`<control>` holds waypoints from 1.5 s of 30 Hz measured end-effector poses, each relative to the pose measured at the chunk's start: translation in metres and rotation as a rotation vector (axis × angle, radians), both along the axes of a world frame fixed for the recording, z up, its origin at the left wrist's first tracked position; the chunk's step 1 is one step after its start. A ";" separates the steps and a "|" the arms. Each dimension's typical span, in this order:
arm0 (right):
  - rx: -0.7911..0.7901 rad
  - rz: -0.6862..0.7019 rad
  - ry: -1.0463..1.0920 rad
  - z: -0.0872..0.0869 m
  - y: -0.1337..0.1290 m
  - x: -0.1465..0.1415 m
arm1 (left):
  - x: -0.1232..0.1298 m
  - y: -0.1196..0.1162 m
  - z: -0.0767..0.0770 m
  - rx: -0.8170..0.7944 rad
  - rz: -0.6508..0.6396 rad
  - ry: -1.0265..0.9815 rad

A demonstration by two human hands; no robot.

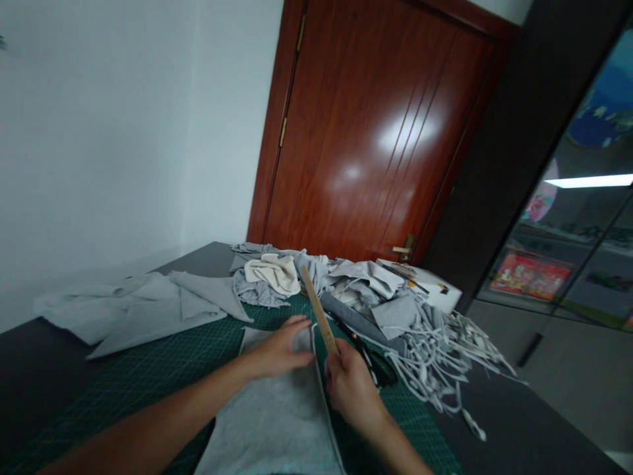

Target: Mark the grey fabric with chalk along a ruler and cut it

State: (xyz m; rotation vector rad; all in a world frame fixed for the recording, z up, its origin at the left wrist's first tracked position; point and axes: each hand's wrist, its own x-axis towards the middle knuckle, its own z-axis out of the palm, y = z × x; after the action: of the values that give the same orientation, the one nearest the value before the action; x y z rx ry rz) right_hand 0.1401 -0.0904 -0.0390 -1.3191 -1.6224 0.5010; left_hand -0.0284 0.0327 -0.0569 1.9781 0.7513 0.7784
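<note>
Gripping a wooden ruler (318, 307) in the closed fingers of the right hand (351, 382), holding it beside the far right corner of a grey cloth panel (281, 415). Spreading the left hand (281, 349) over the panel's far end, fingers open; not telling from here whether pressing or just hovering. Seeing the panel laid out on the green cutting mat (148, 376), mid-worktop (509, 402), between a larger grey cloth (148, 310) by the left edge and loose cords (435, 363) toward the right edge. Judging it as already cut to a clean outline and spread mostly flat; not laying the ruler along it, and not showing how much work is remaining. Pointing the panel's long axis from the near side toward the far edge, by the door (356, 145). Aiming the ruler's free tip that way too, leaning toward the far left corner.
</note>
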 end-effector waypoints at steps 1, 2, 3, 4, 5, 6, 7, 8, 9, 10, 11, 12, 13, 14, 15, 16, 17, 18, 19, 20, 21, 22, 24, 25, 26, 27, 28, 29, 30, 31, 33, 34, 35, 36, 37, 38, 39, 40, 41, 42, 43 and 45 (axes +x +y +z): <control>0.005 -0.017 -0.026 -0.003 0.001 -0.003 | 0.002 0.000 0.003 -0.040 0.013 -0.056; 0.008 -0.026 -0.033 -0.004 0.002 -0.008 | 0.003 0.000 0.005 -0.072 0.018 -0.093; 0.011 -0.028 -0.034 -0.004 0.002 -0.013 | 0.005 -0.001 0.007 -0.107 0.021 -0.133; 0.015 -0.022 -0.045 -0.003 0.003 -0.018 | 0.006 -0.003 0.008 -0.135 0.026 -0.170; 0.023 -0.010 -0.060 -0.001 0.003 -0.024 | 0.007 -0.005 0.009 -0.154 0.033 -0.198; 0.033 0.006 -0.079 0.000 0.004 -0.028 | 0.007 -0.007 0.009 -0.164 0.040 -0.216; 0.043 0.017 -0.106 0.002 0.005 -0.030 | 0.008 -0.008 0.008 -0.165 0.047 -0.225; 0.049 0.020 -0.140 0.003 0.007 -0.030 | 0.008 -0.009 0.008 -0.159 0.048 -0.223; 0.051 0.014 -0.174 0.004 0.009 -0.028 | 0.008 -0.009 0.007 -0.145 0.045 -0.210; 0.043 -0.008 -0.212 0.005 0.012 -0.023 | 0.007 -0.007 0.007 -0.120 0.039 -0.189; 0.027 -0.035 -0.238 0.005 0.016 -0.015 | 0.005 -0.006 0.007 -0.085 0.031 -0.157; 0.013 -0.062 -0.253 0.004 0.020 -0.006 | 0.003 -0.004 0.008 -0.038 0.027 -0.117; -0.001 -0.094 -0.272 0.003 0.025 0.004 | 0.000 -0.002 0.009 0.019 0.028 -0.071; -0.017 -0.126 -0.292 0.001 0.029 0.015 | -0.004 -0.002 0.011 0.083 0.033 -0.019; -0.031 -0.158 -0.312 -0.002 0.033 0.024 | -0.009 -0.002 0.012 0.149 0.040 0.035; -0.044 -0.182 -0.334 -0.006 0.037 0.033 | -0.014 -0.003 0.013 0.211 0.044 0.092; -0.054 -0.197 -0.354 -0.010 0.040 0.039 | -0.018 -0.005 0.014 0.265 0.045 0.149; -0.061 -0.210 -0.372 -0.015 0.042 0.044 | -0.023 -0.009 0.013 0.311 0.043 0.205; -0.063 -0.218 -0.387 -0.019 0.044 0.047 | -0.027 -0.013 0.012 0.346 0.036 0.260; -0.064 -0.225 -0.400 -0.023 0.045 0.048 | -0.030 -0.017 0.011 0.374 0.031 0.311; -0.066 -0.233 -0.410 -0.026 0.045 0.049 | -0.032 -0.021 0.009 0.397 0.032 0.355; -0.067 -0.242 -0.417 -0.029 0.044 0.050 | -0.033 -0.025 0.007 0.417 0.037 0.393; -0.065 -0.257 -0.425 -0.033 0.043 0.051 | -0.033 -0.031 0.004 0.452 0.061 0.457; -0.063 -0.263 -0.425 -0.035 0.042 0.052 | -0.031 -0.033 0.003 0.467 0.074 0.485; -0.062 -0.268 -0.422 -0.035 0.041 0.053 | -0.029 -0.035 0.003 0.480 0.089 0.512; -0.061 -0.274 -0.414 -0.036 0.041 0.055 | -0.026 -0.037 0.003 0.493 0.107 0.539; -0.063 -0.279 -0.402 -0.035 0.040 0.056 | -0.023 -0.038 0.004 0.505 0.127 0.566; -0.066 -0.285 -0.387 -0.034 0.040 0.058 | -0.019 -0.039 0.005 0.515 0.151 0.594; -0.070 -0.291 -0.369 -0.033 0.040 0.061 | -0.016 -0.040 0.006 0.525 0.179 0.623; -0.075 -0.295 -0.349 -0.031 0.039 0.063 | -0.013 -0.041 0.007 0.533 0.208 0.653; -0.086 -0.287 -0.311 -0.027 0.036 0.067 | -0.008 -0.044 0.009 0.550 0.260 0.715; -0.090 -0.273 -0.295 -0.025 0.034 0.069 | -0.007 -0.045 0.011 0.558 0.282 0.746; -0.095 -0.253 -0.279 -0.024 0.031 0.071 | -0.007 -0.047 0.013 0.567 0.300 0.778; -0.100 -0.228 -0.264 -0.022 0.027 0.073 | -0.008 -0.048 0.015 0.573 0.315 0.811; -0.105 -0.204 -0.247 -0.020 0.023 0.075 | -0.009 -0.050 0.018 0.578 0.328 0.844; -0.109 -0.183 -0.228 -0.019 0.019 0.077 | -0.011 -0.052 0.022 0.583 0.334 0.877; -0.113 -0.166 -0.207 -0.018 0.015 0.078 | -0.012 -0.053 0.027 0.593 0.343 0.907; -0.116 -0.155 -0.183 -0.018 0.012 0.080 | -0.014 -0.055 0.032 0.608 0.350 0.933; -0.118 -0.151 -0.158 -0.017 0.010 0.082 | -0.015 -0.056 0.037 0.626 0.350 0.949; -0.117 -0.151 -0.131 -0.017 0.008 0.084 | -0.016 -0.057 0.043 0.651 0.326 0.951; -0.115 -0.155 -0.101 -0.016 0.007 0.086 | -0.016 -0.058 0.048 0.679 0.285 0.939; -0.113 -0.166 -0.035 -0.016 0.008 0.089 | -0.016 -0.059 0.054 0.718 0.138 0.880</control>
State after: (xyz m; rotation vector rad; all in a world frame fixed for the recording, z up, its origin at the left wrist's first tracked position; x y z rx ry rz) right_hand 0.2292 -0.0824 -0.0548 -1.5399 -1.5151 0.4762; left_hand -0.0439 -0.0263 -0.0032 3.0013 1.2296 0.2030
